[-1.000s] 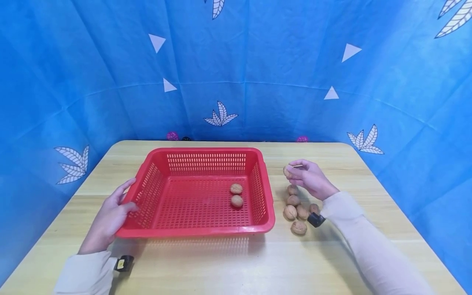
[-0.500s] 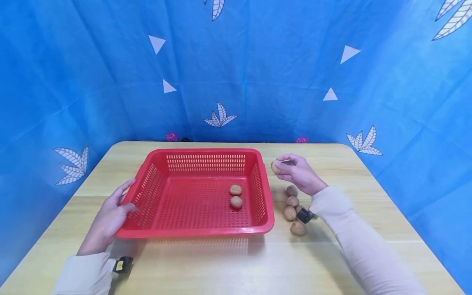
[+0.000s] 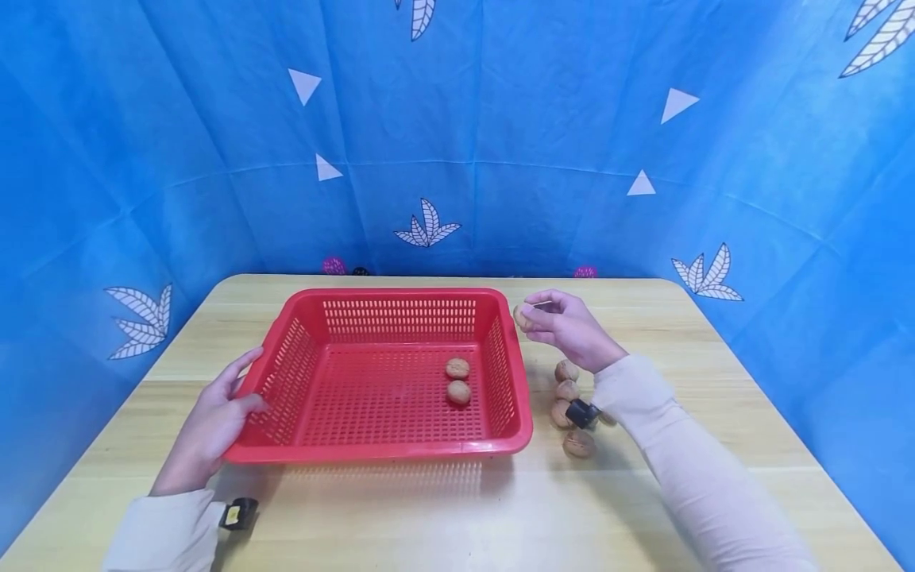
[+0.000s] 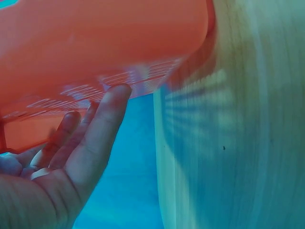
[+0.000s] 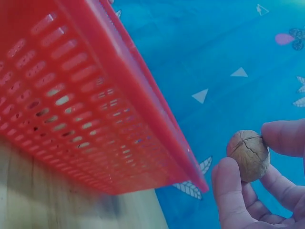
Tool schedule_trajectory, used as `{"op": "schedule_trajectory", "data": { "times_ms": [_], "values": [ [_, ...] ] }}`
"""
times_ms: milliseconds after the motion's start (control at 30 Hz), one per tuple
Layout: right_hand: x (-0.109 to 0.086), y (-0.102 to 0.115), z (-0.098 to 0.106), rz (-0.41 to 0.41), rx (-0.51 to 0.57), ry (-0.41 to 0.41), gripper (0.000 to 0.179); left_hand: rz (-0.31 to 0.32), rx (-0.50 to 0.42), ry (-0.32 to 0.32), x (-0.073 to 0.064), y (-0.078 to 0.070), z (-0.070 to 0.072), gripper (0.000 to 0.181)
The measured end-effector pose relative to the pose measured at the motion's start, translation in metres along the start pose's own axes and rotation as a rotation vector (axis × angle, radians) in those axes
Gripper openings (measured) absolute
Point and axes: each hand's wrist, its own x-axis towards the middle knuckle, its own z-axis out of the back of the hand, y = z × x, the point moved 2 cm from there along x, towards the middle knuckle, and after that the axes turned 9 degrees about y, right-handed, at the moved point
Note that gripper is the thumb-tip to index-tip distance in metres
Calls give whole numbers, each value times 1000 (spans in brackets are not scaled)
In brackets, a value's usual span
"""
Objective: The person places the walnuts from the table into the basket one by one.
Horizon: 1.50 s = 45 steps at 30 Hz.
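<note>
A red plastic basket (image 3: 396,454) with slotted walls stands on the table, with two walnuts (image 3: 458,368) lying toward the right of its floor. My left hand (image 3: 213,421) grips the basket's left side, the thumb over the rim. In the left wrist view that hand's fingers (image 4: 97,138) show close against the red plastic. My right hand (image 3: 570,327) pinches a walnut (image 5: 249,156) between thumb and fingertips, just outside the basket's right rim near its back corner. The right wrist view shows a crack line across this walnut's shell.
Several more walnuts (image 3: 578,443) lie in a cluster on the wooden table (image 3: 400,524), right of the basket and partly hidden by the right wrist and its camera (image 3: 582,413). A blue patterned curtain (image 3: 472,119) hangs behind and beside the table.
My right hand has carried the pinched walnut leftward and slightly back, from above the cluster to the basket's right rim. The left hand and basket have barely moved.
</note>
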Motion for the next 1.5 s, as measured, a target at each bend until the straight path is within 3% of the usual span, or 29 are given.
{"op": "schedule_trajectory", "data": {
  "times_ms": [533,1067,1500],
  "values": [
    [11,13,-18,5,19,20,33,9,-2,6,3,-1,-2,78],
    [30,15,-50,11,63,61,20,5,-2,10,2,0,-1,77],
    [46,12,-79,-2,97,97,21,9,-11,17,3,2,1,78]
  ]
}}
